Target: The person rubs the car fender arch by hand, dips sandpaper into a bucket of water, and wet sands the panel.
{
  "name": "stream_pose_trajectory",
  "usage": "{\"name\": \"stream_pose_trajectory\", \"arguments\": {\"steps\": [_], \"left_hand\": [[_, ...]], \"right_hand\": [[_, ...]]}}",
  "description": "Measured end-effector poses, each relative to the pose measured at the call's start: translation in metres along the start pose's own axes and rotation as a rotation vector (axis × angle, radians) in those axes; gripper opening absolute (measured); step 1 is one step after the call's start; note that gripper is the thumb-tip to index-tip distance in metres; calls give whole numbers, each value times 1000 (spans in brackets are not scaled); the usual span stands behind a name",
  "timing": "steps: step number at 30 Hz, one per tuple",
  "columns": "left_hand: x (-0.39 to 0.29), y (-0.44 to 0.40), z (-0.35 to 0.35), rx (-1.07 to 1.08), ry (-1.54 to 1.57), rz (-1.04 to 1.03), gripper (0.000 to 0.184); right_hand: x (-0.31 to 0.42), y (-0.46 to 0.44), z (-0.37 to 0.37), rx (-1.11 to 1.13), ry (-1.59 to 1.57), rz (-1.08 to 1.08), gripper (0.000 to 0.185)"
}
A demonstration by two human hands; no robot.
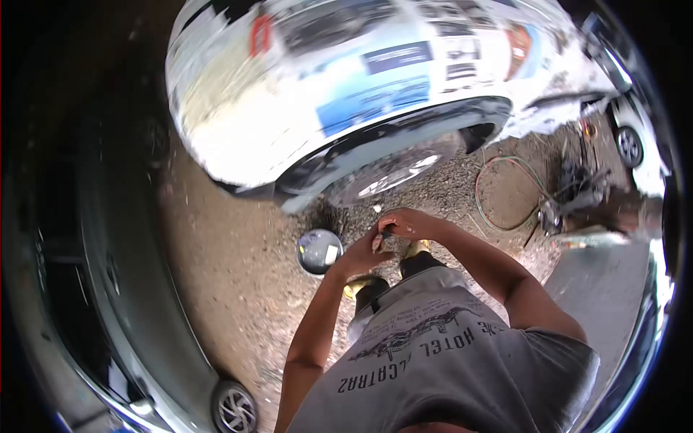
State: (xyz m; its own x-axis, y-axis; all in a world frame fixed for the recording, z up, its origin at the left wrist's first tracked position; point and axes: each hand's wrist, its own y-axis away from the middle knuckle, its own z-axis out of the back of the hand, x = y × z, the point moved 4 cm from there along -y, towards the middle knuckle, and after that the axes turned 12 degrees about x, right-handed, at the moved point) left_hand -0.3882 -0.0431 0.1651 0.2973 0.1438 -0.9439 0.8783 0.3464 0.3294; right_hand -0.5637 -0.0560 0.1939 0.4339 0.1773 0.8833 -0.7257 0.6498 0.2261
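In front of my waist, my left hand [363,252] and my right hand [406,223] meet, the right slightly farther forward. A small dark thing [388,233] shows between their fingertips, too small to name. The fingers of my right hand curl inward around it. My left thumb and fingers bend toward the same spot. Just left of my left hand stands a dark round bucket [320,252] with a pale patch and a yellow spot. Ahead of both hands is a car [289,137] covered with paper and plastic masking, its wheel [393,173] inside the arch.
A dark car [137,238] stands along the left. On the gravel ground [231,245] at right, a thin hose [498,224] lies coiled beside a heap of metal parts [577,191]. A grey panel [599,289] lies at right; a white car [635,137] stands beyond.
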Motion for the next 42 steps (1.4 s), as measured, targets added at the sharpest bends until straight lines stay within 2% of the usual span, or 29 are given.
{"name": "stream_pose_trajectory", "arguments": {"steps": [1,3,6,9,10,11,12,13,15,17,18,20,22,23,24,25,26,28,29,30,32,33,36,37,38,40,42], "left_hand": [[-35,-15,-11,-11,-17,16,95],[-31,-73,-26,39,-161,-36,87],[-67,-144,-45,111,313,184,69],[-111,-219,-39,122,-254,109,58],[-135,-239,-33,-15,-538,-121,52],[-157,-253,-28,-153,-812,-356,47],[-170,-272,-22,-188,-983,-491,40],[-183,-286,-18,-70,-782,-318,38],[-214,-296,-26,141,-377,35,38],[-210,-304,-31,214,-138,31,35],[-207,-303,-36,231,18,43,34],[-204,-296,-35,294,226,62,33],[-191,-290,-23,364,163,183,35],[-184,-285,-17,394,137,240,35],[-178,-278,-8,364,18,344,45],[-178,-272,2,350,-171,335,49],[-178,-265,12,333,-359,315,52],[-194,-262,36,363,-651,220,60],[-230,-261,42,386,-803,87,55],[-272,-259,42,322,-807,-18,55],[-326,-290,65,236,-848,-206,39],[-357,-308,77,139,-906,-396,34],[-440,-361,89,-47,-1169,-742,36],[-460,-373,85,-75,-1241,-892,37],[-471,-392,86,-66,-1231,-932,38],[-489,-419,80,-57,-1253,-991,41],[-492,-437,80,-120,-1341,-1060,43]], "right_hand": [[-13,21,11,-94,92,-20,23],[-30,74,36,-228,84,-30,24],[-15,152,80,-330,-63,-198,33],[-63,229,95,-878,91,-190,47],[-82,248,96,-931,-172,-291,58],[-93,256,98,-976,-203,-297,59],[-104,260,100,-1020,-241,-304,60],[-113,264,100,-1063,-281,-311,62],[-112,249,114,-1113,-569,-75,61],[-97,241,137,-1077,-820,158,58],[-98,237,138,-971,-1058,178,50],[-104,226,134,-839,-1210,302,48],[-106,207,124,-760,-1256,394,43],[-110,200,118,-835,-1319,414,43],[-106,192,115,-911,-1379,437,43],[-101,187,117,-990,-1429,462,43],[-106,184,118,-1106,-1434,421,50],[-143,177,126,-1328,-1280,332,59],[-159,177,133,-1439,-1205,286,63],[-147,184,149,-1489,-1073,80,75],[-141,185,183,-1528,-621,-22,83],[-152,177,200,-1565,-513,-92,82],[-147,135,231,-1670,-296,-237,86],[-139,111,231,-1650,-302,-286,85],[-126,80,221,-1660,-83,-479,84],[-94,36,182,-1634,27,-441,83],[-96,27,164,-1539,177,-464,82]]}}
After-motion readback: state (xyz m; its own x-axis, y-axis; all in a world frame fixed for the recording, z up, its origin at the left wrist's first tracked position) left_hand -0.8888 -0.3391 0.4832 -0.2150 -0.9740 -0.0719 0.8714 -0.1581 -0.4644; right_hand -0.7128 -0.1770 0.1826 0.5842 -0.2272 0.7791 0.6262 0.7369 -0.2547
